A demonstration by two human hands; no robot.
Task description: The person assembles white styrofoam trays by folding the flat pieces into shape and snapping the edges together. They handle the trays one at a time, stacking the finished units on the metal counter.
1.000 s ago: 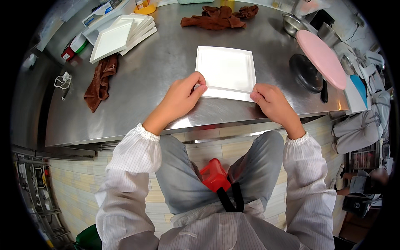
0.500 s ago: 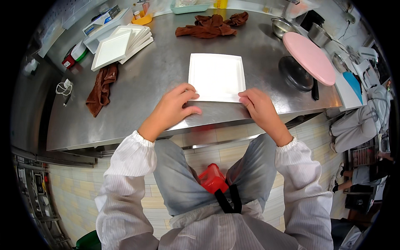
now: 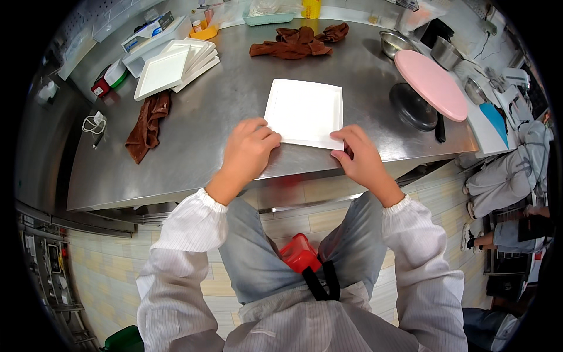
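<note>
A shallow square white tray (image 3: 305, 112) with a low raised rim lies on the steel table in front of me, turned a little askew. My left hand (image 3: 251, 149) is curled at its near left corner, fingers against the rim; the thumb is mostly hidden. At the near right corner, my right hand (image 3: 359, 154) pinches the rim, with fingertips on top and the thumb at the near edge.
Similar white trays (image 3: 162, 71) are stacked at the far left, beside a brown cloth (image 3: 146, 130). More brown cloth (image 3: 293, 47) lies at the back. On the right, a pink round board (image 3: 431, 85) leans over a black pan lid (image 3: 410, 107). Another person (image 3: 507, 173) is beyond the table's right end.
The tray has turned slightly clockwise, its near right corner coming toward me. My left hand has shifted in along the left corner and its thumb has tucked under.
</note>
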